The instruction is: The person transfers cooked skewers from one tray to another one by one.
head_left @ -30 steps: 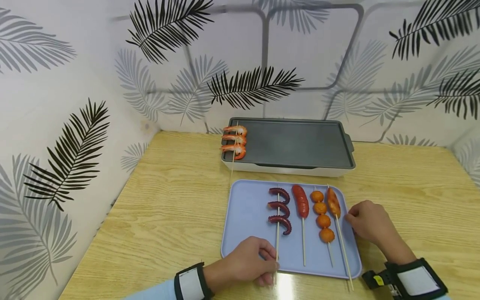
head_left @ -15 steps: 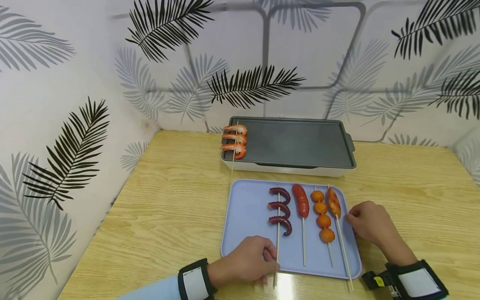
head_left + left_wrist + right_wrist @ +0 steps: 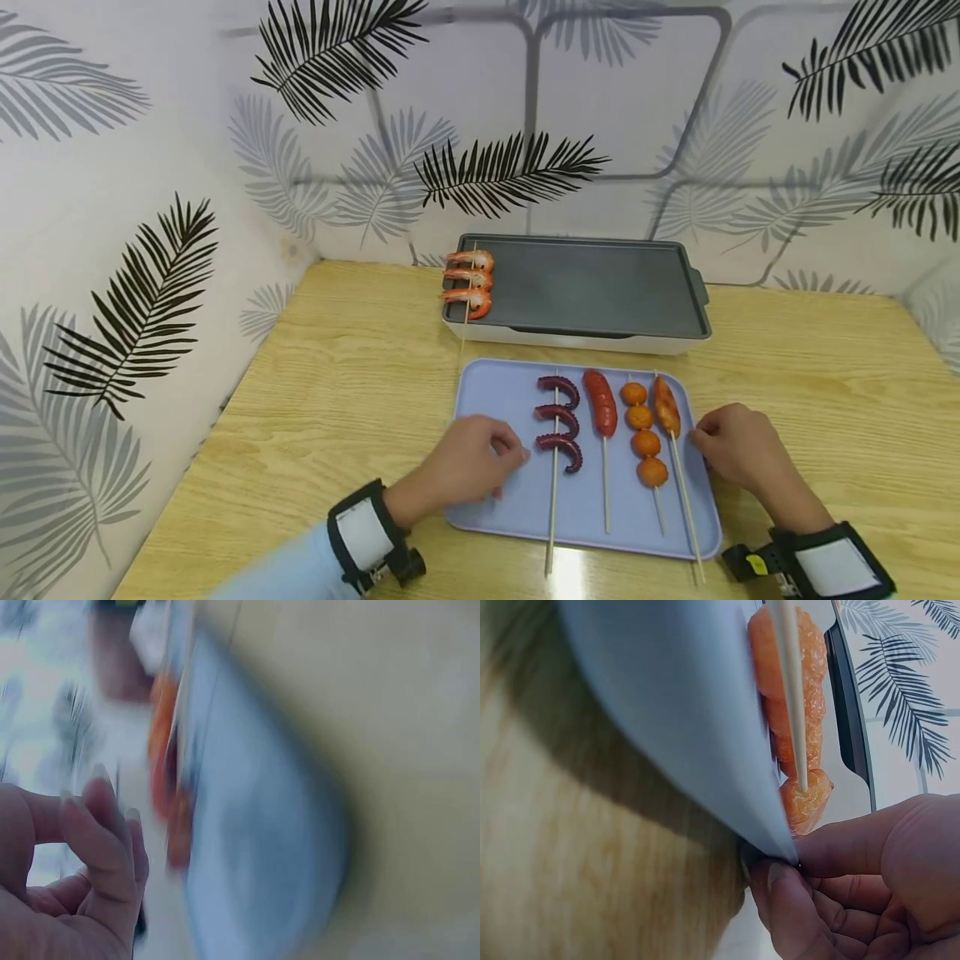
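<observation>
My left hand (image 3: 476, 460) hovers over the left part of the lavender tray (image 3: 480, 392), loosely bent and holding nothing. In the left wrist view its fingers (image 3: 112, 847) show beside the blurred tray. My right hand (image 3: 738, 443) pinches the tray's right edge, thumb above and fingers beneath in the right wrist view. On the tray lie an octopus skewer (image 3: 557, 412), a red sausage skewer (image 3: 601, 404), a skewer of orange balls (image 3: 647, 443) and a browned meat skewer (image 3: 667, 404). The octopus skewer's stick reaches over the front rim.
Behind the tray stands a dark flat griddle (image 3: 585, 283) with a white base. A shrimp skewer (image 3: 471, 283) lies at its left end, the stick jutting over the front. All this is on a wooden table (image 3: 337, 358) against a leaf-patterned backdrop (image 3: 480, 100).
My left hand has let go of the octopus skewer's stick and moved up and left over the tray. The skewer lies almost where it was. My right hand stays at the tray edge.
</observation>
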